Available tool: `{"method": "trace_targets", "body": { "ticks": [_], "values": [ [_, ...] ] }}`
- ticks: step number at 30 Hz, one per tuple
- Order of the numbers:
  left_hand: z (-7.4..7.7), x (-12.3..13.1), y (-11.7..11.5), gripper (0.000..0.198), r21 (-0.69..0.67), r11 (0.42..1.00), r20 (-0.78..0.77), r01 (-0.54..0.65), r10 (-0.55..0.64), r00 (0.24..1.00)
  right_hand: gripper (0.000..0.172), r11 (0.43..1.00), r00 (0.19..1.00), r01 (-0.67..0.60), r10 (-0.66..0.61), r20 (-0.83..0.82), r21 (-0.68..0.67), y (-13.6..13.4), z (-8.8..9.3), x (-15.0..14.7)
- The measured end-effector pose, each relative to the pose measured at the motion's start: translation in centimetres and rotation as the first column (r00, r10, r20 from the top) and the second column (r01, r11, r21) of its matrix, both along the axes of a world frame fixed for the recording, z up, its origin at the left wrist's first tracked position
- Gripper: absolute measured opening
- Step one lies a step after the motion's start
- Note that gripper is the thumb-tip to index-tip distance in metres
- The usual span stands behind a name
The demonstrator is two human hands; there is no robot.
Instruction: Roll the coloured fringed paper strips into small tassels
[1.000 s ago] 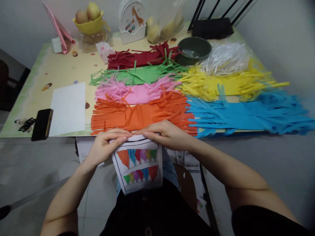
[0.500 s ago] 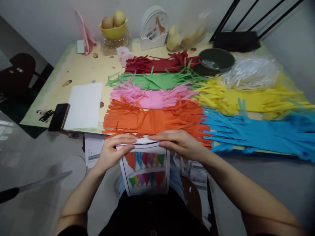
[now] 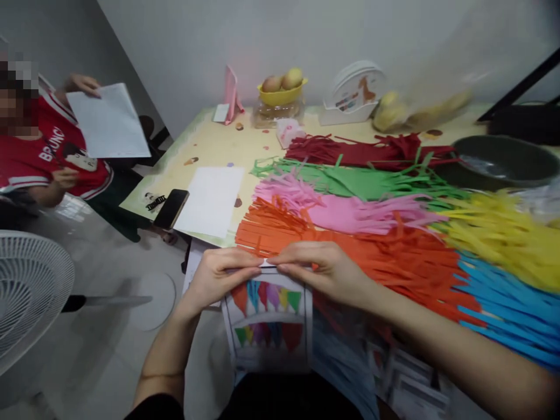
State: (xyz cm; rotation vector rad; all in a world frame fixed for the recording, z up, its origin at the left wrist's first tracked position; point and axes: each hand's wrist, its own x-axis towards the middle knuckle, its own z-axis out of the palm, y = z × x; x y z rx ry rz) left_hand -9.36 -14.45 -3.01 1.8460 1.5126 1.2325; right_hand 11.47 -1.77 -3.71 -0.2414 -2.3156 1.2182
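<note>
Between my two hands is a sheet of paper (image 3: pixel 269 309) printed with rows of colourful bunting flags, hanging down over my lap. My left hand (image 3: pixel 219 277) pinches its upper edge from the left. From the right, my right hand (image 3: pixel 321 268) pinches the same edge, the fingertips of both hands close together. The top strip of the sheet looks folded over. Just beyond my hands lies orange fringed paper (image 3: pixel 376 262), with pink fringed paper (image 3: pixel 350 213) behind it.
Green (image 3: pixel 359 181), dark red (image 3: pixel 350 153), yellow (image 3: pixel 511 233) and blue fringed paper (image 3: pixel 516 309) cover the table's right. A white sheet (image 3: pixel 210 198) and a phone (image 3: pixel 172 209) lie left. A person (image 3: pixel 83 151) holding paper stands left, near a fan (image 3: pixel 32 291).
My view has turned left, bringing the person and the fan into sight. My hands have slid closer together along the sheet's top edge, both still pinching it.
</note>
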Motion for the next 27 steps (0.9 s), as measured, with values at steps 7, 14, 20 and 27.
{"method": "trace_targets", "body": {
  "ticks": [7,14,20,27],
  "values": [
    [-3.6,-8.9,-0.6,0.016,-0.309,0.945,0.109,-0.11,0.15,0.983,0.019,0.98,0.932,0.155,-0.188,0.311,0.126,7.0,-2.6,-9.4],
    [-9.0,-14.0,4.7,0.028,-0.455,0.886,0.276,-0.086,0.233,0.932,0.038,0.932,0.903,0.033,-0.182,0.39,0.36,9.9,-7.9,-21.8],
    [-10.3,-15.0,5.3,0.028,-0.46,0.884,0.247,-0.083,0.217,0.945,0.027,0.873,0.889,-0.073,-0.162,0.428,0.482,9.1,-9.0,-25.1],
    [-10.4,-14.6,5.2,0.024,-0.446,0.893,0.192,-0.066,0.167,0.967,0.027,0.834,0.864,-0.134,-0.167,0.476,0.535,8.7,-7.8,-25.1]
  ]
}}
